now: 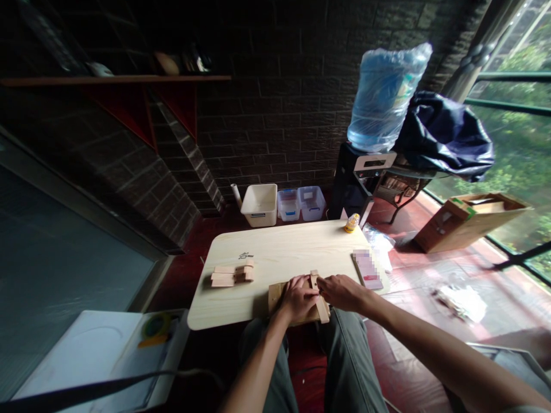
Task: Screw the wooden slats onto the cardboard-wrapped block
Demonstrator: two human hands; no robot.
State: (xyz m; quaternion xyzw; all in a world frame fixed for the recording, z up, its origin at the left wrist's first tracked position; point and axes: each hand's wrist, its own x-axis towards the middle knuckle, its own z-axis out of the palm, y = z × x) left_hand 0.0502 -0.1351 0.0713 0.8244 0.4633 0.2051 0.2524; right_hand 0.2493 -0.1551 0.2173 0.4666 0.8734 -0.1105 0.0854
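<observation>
A pale wooden board (275, 297) lies at the near edge of the table, over my knees. A narrow wooden strip (321, 311) with a dark hole near its far end crosses the board's right side. My left hand (298, 297) rests on the board, fingers stretched over it and thumb pointing towards the strip. At the strip, the fingers of my right hand (340, 291) are pinched together; whatever they hold is too small to make out. Several joined wooden pieces (232, 274) lie on the left of the table, with small dark metal parts (246, 256) behind them.
The light wooden table (275, 246) also bears a yellow-capped bottle (352, 223) and a blurred flat packet (367, 269). Beyond it stand plastic bins (259, 205) and a water dispenser (350, 178). A cardboard box (447, 223) is at right, an open white case (94, 350) at left.
</observation>
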